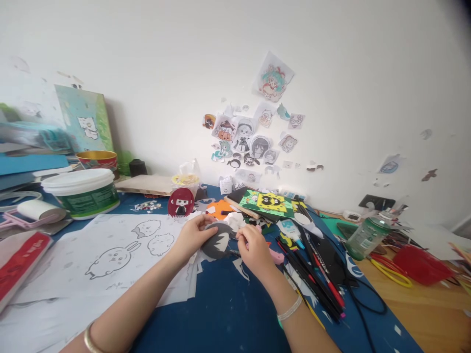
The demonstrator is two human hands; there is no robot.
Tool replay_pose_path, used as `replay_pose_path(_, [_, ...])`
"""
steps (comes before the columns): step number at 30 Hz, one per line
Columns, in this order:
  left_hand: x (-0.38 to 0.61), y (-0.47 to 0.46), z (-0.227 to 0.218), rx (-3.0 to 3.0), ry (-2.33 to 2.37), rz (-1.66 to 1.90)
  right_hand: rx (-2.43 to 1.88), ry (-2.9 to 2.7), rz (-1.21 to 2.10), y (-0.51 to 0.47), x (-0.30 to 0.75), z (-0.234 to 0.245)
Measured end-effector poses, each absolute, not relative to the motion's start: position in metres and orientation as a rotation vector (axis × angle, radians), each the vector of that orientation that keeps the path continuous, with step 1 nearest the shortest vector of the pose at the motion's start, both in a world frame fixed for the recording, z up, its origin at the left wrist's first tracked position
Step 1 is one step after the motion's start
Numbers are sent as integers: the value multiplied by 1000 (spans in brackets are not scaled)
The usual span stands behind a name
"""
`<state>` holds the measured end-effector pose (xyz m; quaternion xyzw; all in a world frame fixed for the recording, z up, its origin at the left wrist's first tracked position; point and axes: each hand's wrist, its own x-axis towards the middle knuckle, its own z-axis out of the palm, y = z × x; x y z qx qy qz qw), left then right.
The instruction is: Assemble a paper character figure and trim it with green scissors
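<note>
My left hand (196, 234) holds a dark grey and white paper cutout (214, 246), its thumb on the upper face and the fingers around the far edge. The cutout is tilted a little above the blue table. At the right edge of the cutout, my right hand (255, 247) has its thumb and index finger pinched together. What lies between those fingertips is too small to make out. Beyond both hands are crumpled white paper (235, 220) and an orange paper piece (219, 209). A round red-haired character cutout (181, 202) stands behind my left hand.
Drawing sheets (121, 245) cover the table's left side. Several pens and markers (320, 279) lie right of my right hand, near a glue bottle (292, 230) and a black cable (356, 299). A white-lidded tub (86, 193) stands left. A green bottle (370, 235) stands right.
</note>
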<state>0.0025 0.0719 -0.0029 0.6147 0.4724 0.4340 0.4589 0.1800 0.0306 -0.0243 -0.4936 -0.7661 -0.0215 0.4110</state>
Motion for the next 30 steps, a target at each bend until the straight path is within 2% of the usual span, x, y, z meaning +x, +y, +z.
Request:
replay_pose_path(8, [3,70,0,1503,1179,1074,-1288,-1915,-89,36,183,-28])
replay_pose_path(17, [4,68,2,1495,1176,1093,-1315,-1939,-308,35,182,-28])
replay_pose_path(30, [4,69,0,1486,1175,1105,-1288,-1973,-303,32,175,-26])
